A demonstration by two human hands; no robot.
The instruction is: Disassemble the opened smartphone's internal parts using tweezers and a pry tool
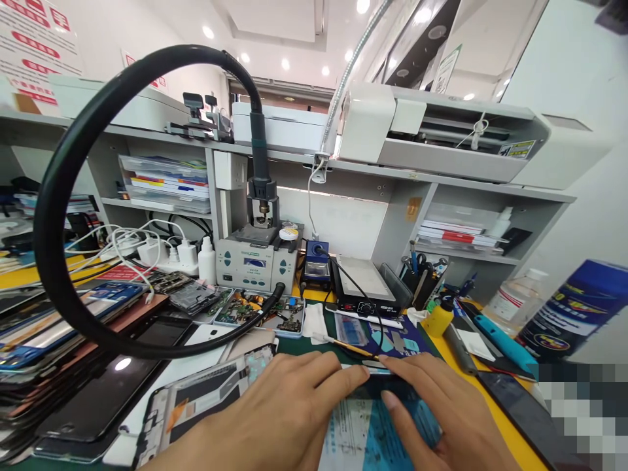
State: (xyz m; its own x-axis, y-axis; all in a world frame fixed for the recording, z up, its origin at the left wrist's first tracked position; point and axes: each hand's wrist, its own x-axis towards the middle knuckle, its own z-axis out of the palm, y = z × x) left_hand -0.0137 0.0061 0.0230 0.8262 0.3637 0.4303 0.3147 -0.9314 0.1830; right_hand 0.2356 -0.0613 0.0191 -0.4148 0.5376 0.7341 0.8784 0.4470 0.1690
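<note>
My left hand (299, 402) is closed at the near middle of the bench, its fingertips on the edge of a dark, flat thing that looks like a phone (400, 386). On the other side my right hand (444, 409) grips the same phone, thumb below and forefinger along the top edge. Most of the phone is hidden by the fingers. A blue and white printed sheet (350, 428) lies beneath the hands. Just beyond the fingertips rests a thin brush or swab-like stick (346, 345). An opened phone frame (201, 392) lies left of my left hand.
Stacked phones (98, 327) crowd the left. Behind stand a hot air station (255, 265) with a looping black hose (49, 196), a tray of circuit boards (294, 314) and a flat heating plate (367, 281). Bottles, a yellow one (439, 320) among them, and a blue can (574, 307) stand right.
</note>
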